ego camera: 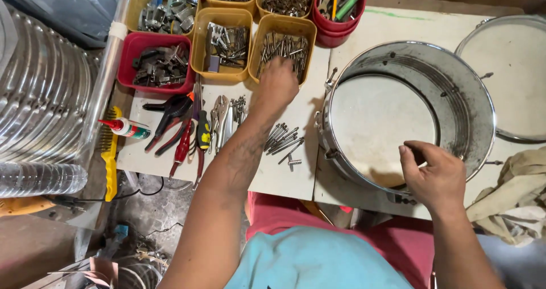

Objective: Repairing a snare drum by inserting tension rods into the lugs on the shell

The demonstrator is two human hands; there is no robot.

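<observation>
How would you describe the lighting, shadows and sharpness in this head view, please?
Head view: soft, even light with little glare; the metal drum shell casts a shadow inside its near rim; the left hand, over the yellow bin of long screws, looks slightly blurred, the right hand sharper; edges bend from the wide lens.

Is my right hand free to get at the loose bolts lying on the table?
Probably not right away: the right hand grips the drum rim, and the left arm crosses beside the loose bolts. The left hand, in the yellow bin, is closer.

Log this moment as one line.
left hand: reaching into yellow bin of bolts | right hand: gripping metal drum shell rim
</observation>
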